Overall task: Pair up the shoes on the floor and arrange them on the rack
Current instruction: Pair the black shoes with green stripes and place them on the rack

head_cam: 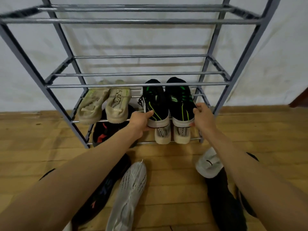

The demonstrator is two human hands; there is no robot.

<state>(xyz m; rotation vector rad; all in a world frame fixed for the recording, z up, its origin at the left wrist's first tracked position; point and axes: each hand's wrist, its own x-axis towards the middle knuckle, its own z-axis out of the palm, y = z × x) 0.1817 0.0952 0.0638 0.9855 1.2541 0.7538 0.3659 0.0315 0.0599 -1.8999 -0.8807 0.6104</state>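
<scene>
The left hand [139, 120] and right hand [202, 116] are each pinching a heel of the black-and-green sneakers [168, 104], grip pressed together, squaring the pair beside the beige sneakers [105, 102] on the rack [138, 85]; unpaired shoes, including a white knit sneaker [128, 194], are lying on the floor [175, 189].

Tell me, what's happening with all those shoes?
A person is putting shoes on a metal rack. The left hand and right hand each hold the heel end of one black and green shoe, setting that pair side by side on a lower shelf. A beige pair already sits beside them, with more shoes on the shelf below. A grey shoe and some dark ones still lie on the wooden floor.
</scene>
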